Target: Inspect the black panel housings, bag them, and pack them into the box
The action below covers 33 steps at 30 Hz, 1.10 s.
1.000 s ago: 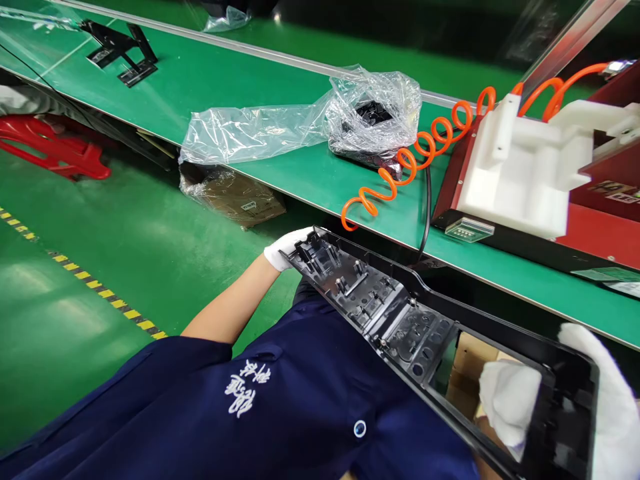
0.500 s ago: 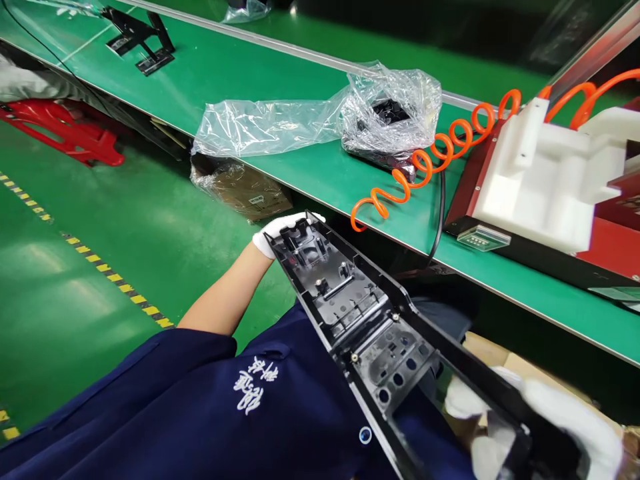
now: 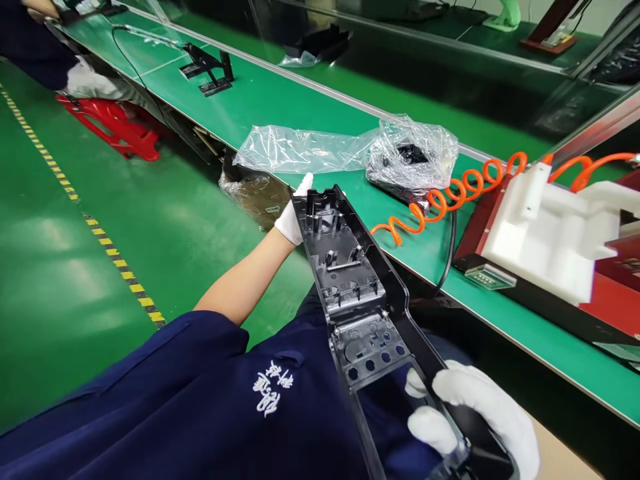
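Observation:
A long black plastic housing (image 3: 353, 283) spans the space between my hands, its ribbed hollow side facing me. My left hand (image 3: 293, 217), in a white glove, grips its far end from behind; the thumb points up and the other fingers are mostly hidden. At the near end, my gloved right hand (image 3: 493, 410) is wrapped over the side wall, with fingers showing through the rectangular opening. The housing is held in front of my body, beside the edge of the green bench (image 3: 540, 353).
Clear plastic wrap (image 3: 305, 148) lies on the bench around a dark part. An orange coiled hose (image 3: 440, 200) runs to a red machine with a white fixture (image 3: 545, 247). Farther off stand a black bracket (image 3: 207, 70) and a red stool (image 3: 117, 127), where a person sits.
The housing has turned more upright in view and tilted, its far end now higher. Both hands moved with it, still gripping. The camera view has shifted, showing more of the far bench.

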Available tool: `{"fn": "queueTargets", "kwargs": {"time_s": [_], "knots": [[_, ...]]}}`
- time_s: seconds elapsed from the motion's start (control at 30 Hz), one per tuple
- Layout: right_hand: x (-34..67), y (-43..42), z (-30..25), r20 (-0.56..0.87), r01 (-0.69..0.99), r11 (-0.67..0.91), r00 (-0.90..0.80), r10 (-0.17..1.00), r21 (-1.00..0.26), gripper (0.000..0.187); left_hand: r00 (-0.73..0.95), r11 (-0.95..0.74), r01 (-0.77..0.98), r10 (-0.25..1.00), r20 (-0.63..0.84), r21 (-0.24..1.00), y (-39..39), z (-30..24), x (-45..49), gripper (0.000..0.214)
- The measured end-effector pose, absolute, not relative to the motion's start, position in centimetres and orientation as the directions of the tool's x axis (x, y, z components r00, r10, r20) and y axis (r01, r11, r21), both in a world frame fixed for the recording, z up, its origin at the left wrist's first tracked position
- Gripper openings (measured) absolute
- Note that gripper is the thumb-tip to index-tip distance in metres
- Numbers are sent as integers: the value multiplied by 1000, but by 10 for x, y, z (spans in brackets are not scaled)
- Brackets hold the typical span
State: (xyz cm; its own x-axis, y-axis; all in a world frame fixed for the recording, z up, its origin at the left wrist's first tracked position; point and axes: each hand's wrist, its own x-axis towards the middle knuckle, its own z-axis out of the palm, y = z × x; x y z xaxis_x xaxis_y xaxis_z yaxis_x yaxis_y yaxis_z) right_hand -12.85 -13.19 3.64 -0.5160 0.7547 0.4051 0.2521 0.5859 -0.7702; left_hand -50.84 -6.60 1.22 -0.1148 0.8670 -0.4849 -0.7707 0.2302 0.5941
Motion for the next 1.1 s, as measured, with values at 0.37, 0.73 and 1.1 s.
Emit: {"fn": "queueTargets", "kwargs": {"time_s": [0.37,0.73,1.1], "knots": [[-156,-121,50,422,146,667,-670,610,-731,25,-85,169,-840,898,-432,515,-62,-5,-507,75],[-144,-134,33,430,182,667,-637,640,-723,44,-89,204,-800,890,-448,564,-62,-1,-509,71],[-138,-141,30,389,199,643,-653,649,-740,64,-77,205,-833,877,-475,514,-59,3,-507,73]]}}
